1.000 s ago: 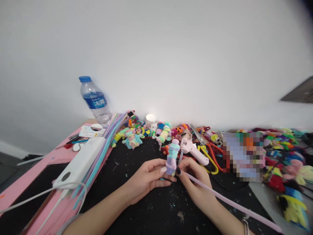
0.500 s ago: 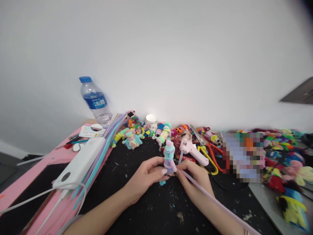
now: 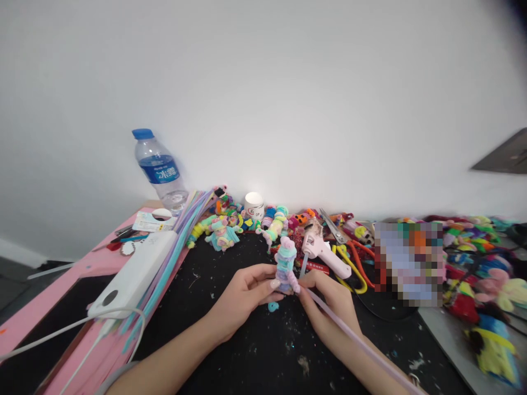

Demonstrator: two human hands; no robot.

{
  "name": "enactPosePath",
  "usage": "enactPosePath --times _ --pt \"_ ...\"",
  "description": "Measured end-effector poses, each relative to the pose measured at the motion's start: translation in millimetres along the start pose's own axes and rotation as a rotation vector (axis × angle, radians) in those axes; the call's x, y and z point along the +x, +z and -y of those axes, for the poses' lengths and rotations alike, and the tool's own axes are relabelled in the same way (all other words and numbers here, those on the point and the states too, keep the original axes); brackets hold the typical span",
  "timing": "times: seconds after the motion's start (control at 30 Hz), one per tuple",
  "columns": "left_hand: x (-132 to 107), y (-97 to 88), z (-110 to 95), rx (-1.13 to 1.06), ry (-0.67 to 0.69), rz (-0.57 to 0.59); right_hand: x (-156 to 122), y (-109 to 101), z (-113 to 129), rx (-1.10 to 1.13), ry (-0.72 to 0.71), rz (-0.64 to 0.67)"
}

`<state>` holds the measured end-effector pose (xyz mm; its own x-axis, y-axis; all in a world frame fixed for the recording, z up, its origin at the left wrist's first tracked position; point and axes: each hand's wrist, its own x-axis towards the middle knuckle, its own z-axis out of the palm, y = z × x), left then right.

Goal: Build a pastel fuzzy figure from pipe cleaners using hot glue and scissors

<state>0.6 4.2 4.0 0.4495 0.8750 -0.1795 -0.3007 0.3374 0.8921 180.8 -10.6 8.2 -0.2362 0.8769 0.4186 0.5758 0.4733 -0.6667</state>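
Figure barely moved — perhaps slightly lower.

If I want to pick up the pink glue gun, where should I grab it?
Take the pink glue gun by its handle end, the part lying toward the right and nearer the yellow-handled scissors. Come from above, since it lies flat on the black mat. Avoid the nozzle end by the wall; the craft pile crowds it.

The water bottle has an unreadable blue label.
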Motion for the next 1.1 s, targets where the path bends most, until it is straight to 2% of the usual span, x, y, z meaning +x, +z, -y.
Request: enactPosePath --times 0.3,0.7,1.1 --pt "0.2 2.1 -1.8 -0.001 0.015 0.026 0.8 -0.3 1.5 -0.001 -0.006 0.0" --pt "2.3 2.7 -3.5 0.115 0.099 -0.012 2.1 -0.1 0.5 0.025 0.048 0.048" --pt "0.0 4.8 -3.1 0.183 0.149 -0.05 2.7 -0.2 -1.5 -0.039 -0.012 0.045"
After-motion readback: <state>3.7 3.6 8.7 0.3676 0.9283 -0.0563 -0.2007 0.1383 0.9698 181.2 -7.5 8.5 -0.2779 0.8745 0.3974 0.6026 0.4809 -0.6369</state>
